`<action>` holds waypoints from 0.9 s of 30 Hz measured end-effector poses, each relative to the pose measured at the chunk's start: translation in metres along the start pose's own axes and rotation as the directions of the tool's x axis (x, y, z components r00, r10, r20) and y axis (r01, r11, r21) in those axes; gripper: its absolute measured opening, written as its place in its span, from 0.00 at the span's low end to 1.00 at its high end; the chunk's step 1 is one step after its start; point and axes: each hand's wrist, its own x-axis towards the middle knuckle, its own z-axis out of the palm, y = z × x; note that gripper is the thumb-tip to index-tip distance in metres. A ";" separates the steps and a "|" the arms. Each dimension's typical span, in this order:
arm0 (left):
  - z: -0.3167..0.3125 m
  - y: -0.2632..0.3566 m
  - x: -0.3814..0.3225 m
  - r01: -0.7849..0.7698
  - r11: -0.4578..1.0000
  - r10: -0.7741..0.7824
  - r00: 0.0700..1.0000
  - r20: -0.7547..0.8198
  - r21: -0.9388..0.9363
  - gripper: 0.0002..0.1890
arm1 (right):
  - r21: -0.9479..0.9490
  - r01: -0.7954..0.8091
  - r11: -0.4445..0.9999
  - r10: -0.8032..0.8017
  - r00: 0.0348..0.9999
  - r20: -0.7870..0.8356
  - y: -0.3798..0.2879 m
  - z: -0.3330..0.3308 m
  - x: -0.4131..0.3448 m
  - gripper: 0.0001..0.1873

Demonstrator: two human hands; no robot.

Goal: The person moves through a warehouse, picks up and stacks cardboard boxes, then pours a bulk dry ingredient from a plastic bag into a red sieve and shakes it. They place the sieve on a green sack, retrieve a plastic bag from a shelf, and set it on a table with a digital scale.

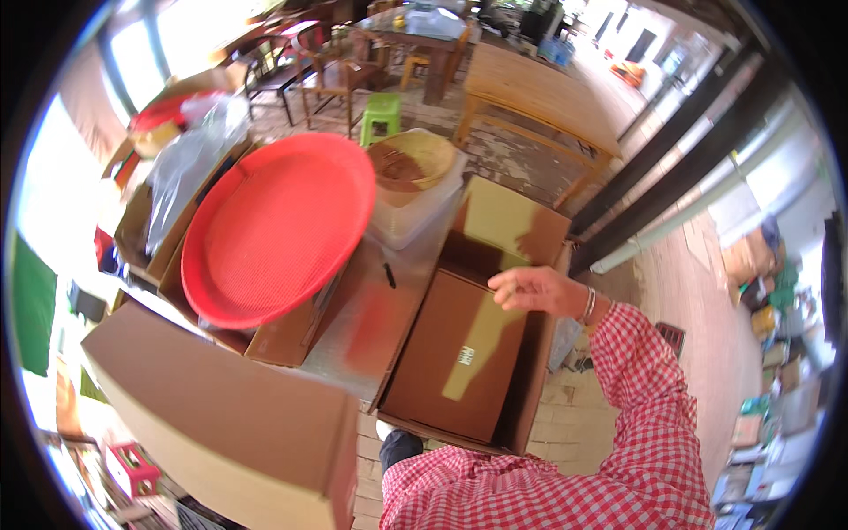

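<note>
My right hand [533, 290], with a bracelet at the wrist, hovers over the right side of an open cardboard box [540, 371]. Its fingers are loosely bent and apart, and I see nothing in them. Inside that box lies a flat brown cardboard box [430, 351] with a small white printed mark. A raised flap [510, 215] stands at the far end, partly in sunlight. My left hand is out of view. To the left of the box, a black-handled tool [389, 275], perhaps a knife, rests on the shiny metal-looking table top [344, 338].
A large round red plastic tray [281, 228] sits across an open carton at left. Nearer me stands a big cardboard box [225, 404]. A woven basket [430, 156] tops a translucent plastic bin [404, 222]. Beyond are a green stool [381, 118] and a wooden table [530, 93]; dark posts [669, 152] rise at right.
</note>
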 end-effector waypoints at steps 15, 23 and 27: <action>0.241 -0.189 -0.048 0.293 0.782 -0.530 0.777 0.339 0.551 0.25 | 0.239 0.556 0.796 0.068 0.311 -0.948 0.131 0.082 -0.162 0.50; 0.225 -0.216 0.007 0.255 0.513 -0.639 0.751 0.166 0.820 0.22 | 0.342 0.227 0.912 0.303 0.191 -0.934 0.121 0.094 -0.166 0.55; 0.233 -0.210 0.027 0.223 0.479 -0.633 0.758 0.158 0.849 0.20 | 0.322 0.232 0.918 0.300 0.124 -0.946 0.133 0.092 -0.139 0.55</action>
